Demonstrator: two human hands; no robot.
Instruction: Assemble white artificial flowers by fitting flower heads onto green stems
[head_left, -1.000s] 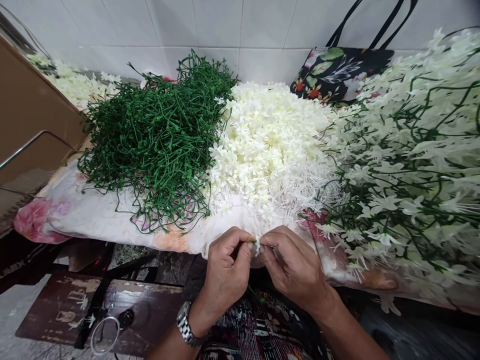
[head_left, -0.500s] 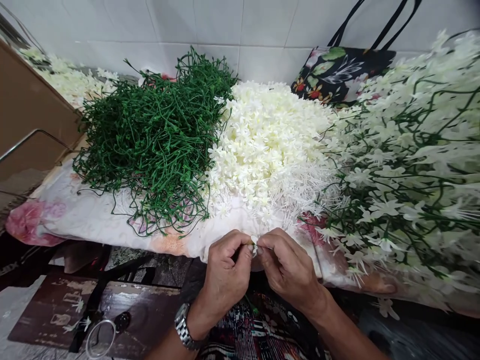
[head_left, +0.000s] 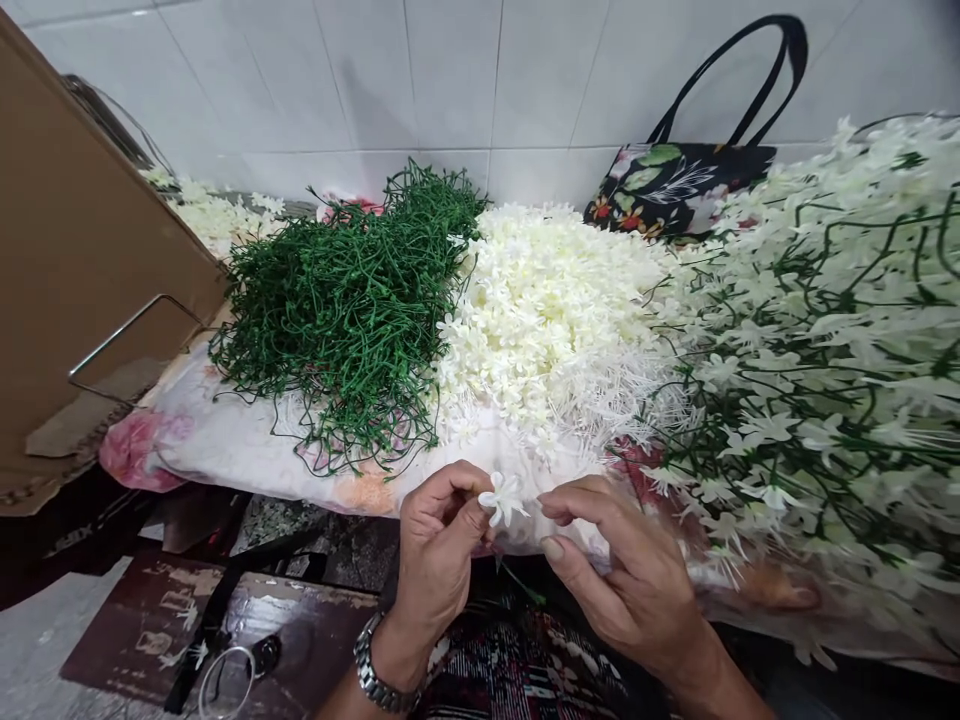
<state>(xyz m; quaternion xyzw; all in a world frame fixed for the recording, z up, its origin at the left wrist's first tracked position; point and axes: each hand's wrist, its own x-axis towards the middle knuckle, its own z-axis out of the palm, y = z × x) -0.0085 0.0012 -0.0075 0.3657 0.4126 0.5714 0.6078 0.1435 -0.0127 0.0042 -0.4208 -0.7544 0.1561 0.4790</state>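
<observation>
Bare cloth [head_left: 240, 450] lying open beside left hand [head_left: 439, 555]; its pinched flower [head_left: 504, 497] closing gap to right hand [head_left: 630, 580]. Stem heap [head_left: 345, 300], blossom heap [head_left: 555, 310] crowding beyond; sprays [head_left: 825, 380], cardboard [head_left: 75, 260] walling sides.

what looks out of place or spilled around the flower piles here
A few white blossoms lie strayed on the dark board at lower left, away from the white flower pile. Some green stems straggle loose over the cloth. The single flower in the left hand looks whole.

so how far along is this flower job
Done: a big heap of finished sprays lies at the right. In hand: the left hand pinches one white blossom, the right hand open beside it. Left: large piles of bare green stems and loose blossoms.
</observation>
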